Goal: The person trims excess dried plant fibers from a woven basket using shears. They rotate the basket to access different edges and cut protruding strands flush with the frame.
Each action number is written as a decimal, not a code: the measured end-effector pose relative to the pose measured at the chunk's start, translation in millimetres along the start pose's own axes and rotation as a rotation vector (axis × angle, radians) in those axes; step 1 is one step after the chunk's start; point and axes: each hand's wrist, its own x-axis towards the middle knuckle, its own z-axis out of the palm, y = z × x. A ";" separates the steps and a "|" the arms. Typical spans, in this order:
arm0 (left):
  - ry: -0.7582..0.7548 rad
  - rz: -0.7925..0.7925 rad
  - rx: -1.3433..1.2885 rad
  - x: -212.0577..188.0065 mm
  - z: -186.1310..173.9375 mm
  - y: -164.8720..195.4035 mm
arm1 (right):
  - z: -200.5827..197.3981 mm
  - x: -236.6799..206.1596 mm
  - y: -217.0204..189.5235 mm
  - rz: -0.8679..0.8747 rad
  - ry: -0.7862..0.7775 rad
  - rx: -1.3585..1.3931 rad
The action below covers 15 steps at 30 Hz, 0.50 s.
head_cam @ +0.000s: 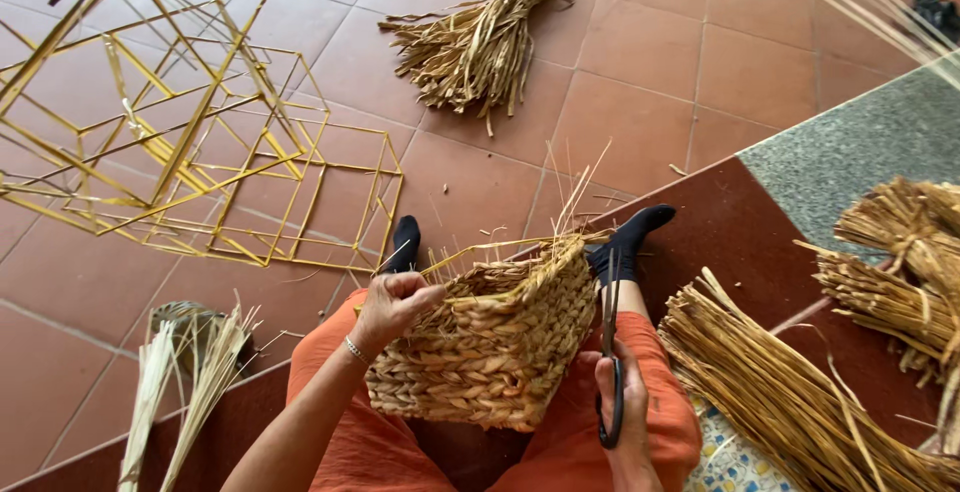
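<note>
A person in orange trousers and black socks sat on a dark red step, seen from above. A woven basket (490, 347) of braided straw-coloured fibre rested on its side across the lap, its open rim with loose fibre ends pointing away toward the feet. The left hand (392, 304), with a bracelet at the wrist, had its grip pinched together on the basket's upper edge at the left. The right hand (625, 397) was closed around the handles of black scissors (609, 352), whose blades pointed away, lying just beside the basket's right side. A gold wire frame (180, 122) of open boxes lay on the tiled floor (650, 42) to the left. Bundles of dried fibre (480, 47) lay on the floor ahead and on the right beside the person.
</note>
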 end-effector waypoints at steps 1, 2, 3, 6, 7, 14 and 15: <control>0.012 -0.005 -0.022 2.6 -5.3 -5.6 | 8.7 8.7 10.2 0.025 0.036 -0.024; 0.031 -0.021 -0.021 6.0 -12.2 -11.5 | 14.1 18.9 20.0 0.043 0.073 -0.048; 0.052 -0.033 -0.019 11.4 -20.8 -16.9 | 17.5 30.9 28.9 0.012 0.110 0.062; 0.102 0.060 0.062 23.3 -45.8 -34.0 | 24.4 74.5 51.6 -0.044 0.194 0.250; 0.117 0.116 0.101 26.9 -51.0 -38.4 | 25.5 93.6 55.5 -0.043 0.205 0.235; 0.455 0.377 0.294 48.9 -57.4 -47.1 | 61.1 165.2 51.0 0.135 0.112 0.224; 0.487 0.312 0.272 51.7 -58.1 -47.5 | 66.9 165.5 50.6 0.144 0.085 0.294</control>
